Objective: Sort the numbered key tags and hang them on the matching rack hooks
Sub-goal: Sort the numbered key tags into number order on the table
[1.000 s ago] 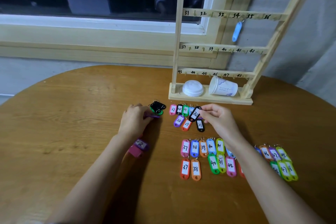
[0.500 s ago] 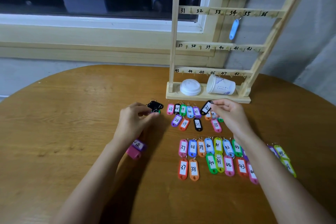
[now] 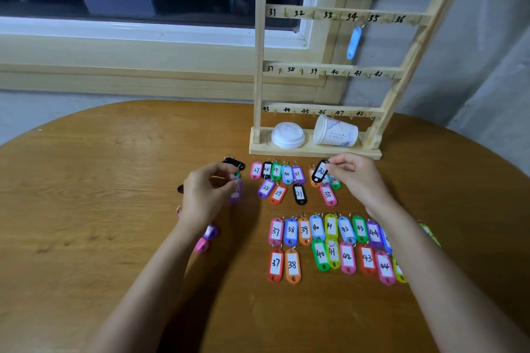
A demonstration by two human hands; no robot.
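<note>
My right hand (image 3: 358, 178) pinches a black tag marked 32 (image 3: 319, 171) by its upper end between thumb and fingertips, holding it tilted just above the row of tags near the rack's base. My left hand (image 3: 205, 195) is curled with its fingertips closed on a purple tag (image 3: 236, 192), whose number I cannot read clearly; another black tag (image 3: 233, 164) lies just beyond my knuckles. The wooden rack (image 3: 259, 66) stands at the far edge of the round table (image 3: 100, 180), its rails numbered 31 to 48, and one light blue tag (image 3: 353, 42) hangs from the hook by 34. The rack's base tray (image 3: 315, 152) holds a stack of white lids (image 3: 287, 135) on its left part and a white paper cup (image 3: 335, 132) lying on its side to the right; I cannot see anything inside the cup. On the table, tags 27 to 31 sit in a row in front of the tray, with 28, 29, 31 and 35 below them, and two further rows nearer me run from 37 up to 44.
</note>
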